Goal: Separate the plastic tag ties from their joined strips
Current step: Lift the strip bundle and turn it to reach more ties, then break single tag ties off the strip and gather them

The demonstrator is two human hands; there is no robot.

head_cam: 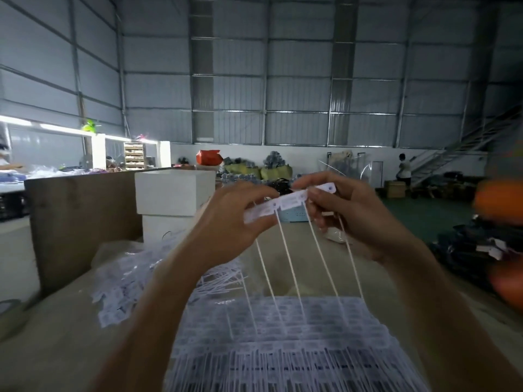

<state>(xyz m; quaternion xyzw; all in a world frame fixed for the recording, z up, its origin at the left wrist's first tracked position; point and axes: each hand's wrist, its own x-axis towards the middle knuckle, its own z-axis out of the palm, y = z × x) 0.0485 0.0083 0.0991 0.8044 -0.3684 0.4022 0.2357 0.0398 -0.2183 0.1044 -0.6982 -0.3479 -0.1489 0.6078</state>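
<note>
I hold a short joined strip of white plastic tag ties (288, 203) up in front of me, heads in a row, thin tails hanging down. My left hand (235, 222) pinches the strip's left end. My right hand (348, 216) pinches the right end, where the last tag head sticks out past the fingers. Below, a large stack of joined tie strips (283, 343) lies on the table. A loose heap of single ties (127, 290) sits to the left of it.
A tan-covered table (56, 349) carries the piles. A brown cardboard box (82, 222) and white boxes (174, 190) stand at the back left. Dark stacked goods (481, 250) lie at the right. A person (404, 169) stands far off by a staircase.
</note>
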